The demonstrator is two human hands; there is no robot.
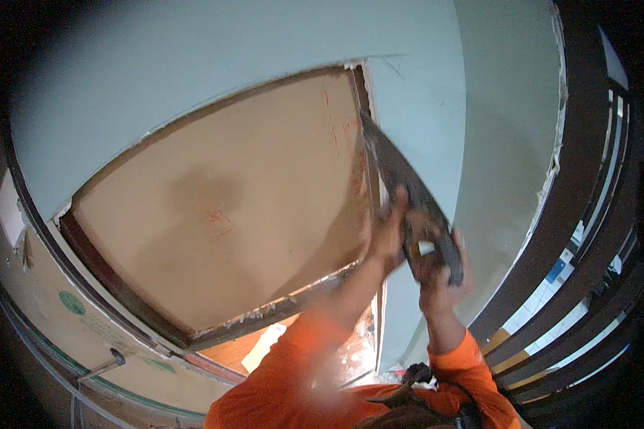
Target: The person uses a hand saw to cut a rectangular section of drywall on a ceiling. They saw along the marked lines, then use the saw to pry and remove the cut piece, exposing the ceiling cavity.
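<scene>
A dark handsaw (pixel 411 179) slants across the right side of a cut opening in a pale blue-green wall panel (pixel 265 57). Its blade tip meets the opening's right edge near the top corner. My right hand (pixel 451 280) is closed round the saw's handle. Against the handle end of the blade, my left hand (pixel 388 239) also grips the saw, somewhat blurred by motion. Behind the opening shows a brown board (pixel 265 193) with red marks, framed by dark studs with ragged panel scraps along them.
Dark slats (pixel 551 322) with gaps between them stand at the right. A hammer (pixel 104 365) lies by the lower left, near a tan board (pixel 57 300) with green print. Below the opening's lower rail shows an orange-brown floor (pixel 247 347).
</scene>
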